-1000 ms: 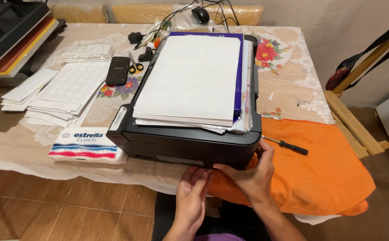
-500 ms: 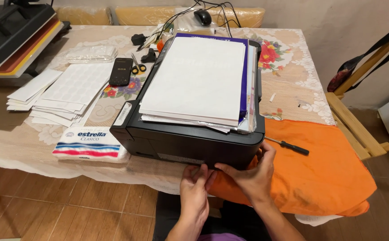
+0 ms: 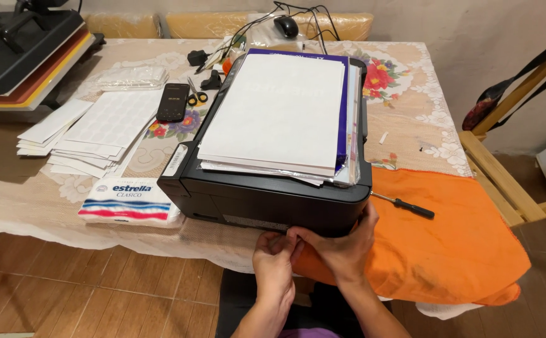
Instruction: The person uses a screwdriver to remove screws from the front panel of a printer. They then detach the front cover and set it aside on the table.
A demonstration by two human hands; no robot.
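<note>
As the view looks down from the person's head, two bare hands meet at the near lower edge of a black printer (image 3: 266,200). The left hand (image 3: 274,255) pinches its fingertips together against the underside of the printer's front face, seemingly on a small part there; what the grip closes on is too small to tell. The right hand (image 3: 341,247) cups the printer's near right corner, thumb up along the side wall and fingers curled beneath the front, a hold that would steady the machine while the other hand works.

The printer sits at the near edge of the counter (image 3: 410,119), partly on an orange cloth (image 3: 448,250) that drapes over the edge, probably to cushion it or protect the lace covering. A screwdriver (image 3: 404,205) with a black handle lies on the cloth just right of the printer, close to the right hand. A stack of white paper (image 3: 279,112) rests on the printer's lid.

To the left lie a wrapped pack of paper napkins (image 3: 132,201), then sheets of white labels (image 3: 91,128) fanned out, a black phone (image 3: 173,102) and small scissors (image 3: 193,94). Farther left stands a heat press (image 3: 22,50). At the far edge lie a computer mouse (image 3: 285,26) and tangled cables.
</note>
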